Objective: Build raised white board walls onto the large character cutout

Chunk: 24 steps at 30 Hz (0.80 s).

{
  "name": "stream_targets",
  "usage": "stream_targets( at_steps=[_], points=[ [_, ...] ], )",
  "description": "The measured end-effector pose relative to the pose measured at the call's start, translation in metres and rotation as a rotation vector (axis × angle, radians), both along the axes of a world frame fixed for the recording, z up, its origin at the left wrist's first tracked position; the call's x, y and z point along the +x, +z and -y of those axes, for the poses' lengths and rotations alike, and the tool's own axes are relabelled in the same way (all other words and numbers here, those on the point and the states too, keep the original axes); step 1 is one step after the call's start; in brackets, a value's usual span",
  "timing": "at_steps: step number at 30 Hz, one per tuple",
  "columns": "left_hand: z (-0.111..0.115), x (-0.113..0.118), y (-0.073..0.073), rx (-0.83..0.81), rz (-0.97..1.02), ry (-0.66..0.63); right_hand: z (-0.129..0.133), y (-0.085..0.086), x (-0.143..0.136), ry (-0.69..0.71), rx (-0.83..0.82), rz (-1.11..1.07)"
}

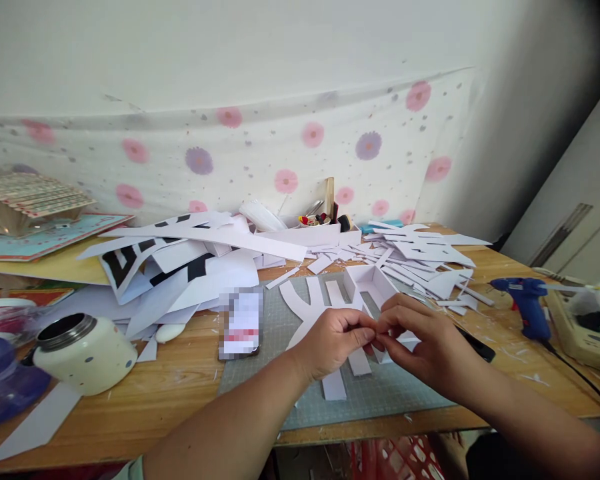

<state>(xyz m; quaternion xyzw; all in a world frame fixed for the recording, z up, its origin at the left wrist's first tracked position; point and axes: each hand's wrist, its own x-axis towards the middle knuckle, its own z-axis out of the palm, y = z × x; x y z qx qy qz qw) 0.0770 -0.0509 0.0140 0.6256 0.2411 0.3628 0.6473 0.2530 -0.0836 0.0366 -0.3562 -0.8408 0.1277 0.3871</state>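
My left hand [341, 340] and my right hand [414, 331] meet fingertip to fingertip above the cutting mat. Both are pinched closed, and whatever lies between the fingers is too small or hidden to make out. Below them is a white foam-board character shape [305, 308] with curved and straight strokes, lying on the grey-green cutting mat [280, 393]. Thin white walls stand upright around its upper right part, forming a box-like frame [376, 283]. My hands and wrists cover the middle of the shape.
Right of the mat are a blue hot glue gun [527, 300] and a dark, slim tool [475, 343]. White offcuts [425, 257] pile up behind. A phone [241, 323] lies at the mat's left edge, with an open cream flask [87, 353] and printed sheets [180, 273] further left.
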Motion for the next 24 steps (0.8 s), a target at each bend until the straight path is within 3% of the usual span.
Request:
stream_targets(
  at_steps=[7, 12, 24],
  points=[
    [0.0019, 0.0015, -0.0034, 0.018, -0.047, -0.032, 0.0056, -0.0008, 0.0037, -0.029, -0.020, 0.069],
    [-0.0008, -0.0016, -0.0020, 0.074, -0.053, 0.011, 0.0050, -0.0014, 0.0028, -0.005, -0.016, 0.019],
    [-0.0030, -0.0027, -0.0032, 0.163, -0.077, 0.077, 0.0013, -0.0024, -0.0012, 0.011, 0.204, 0.016]
  ],
)
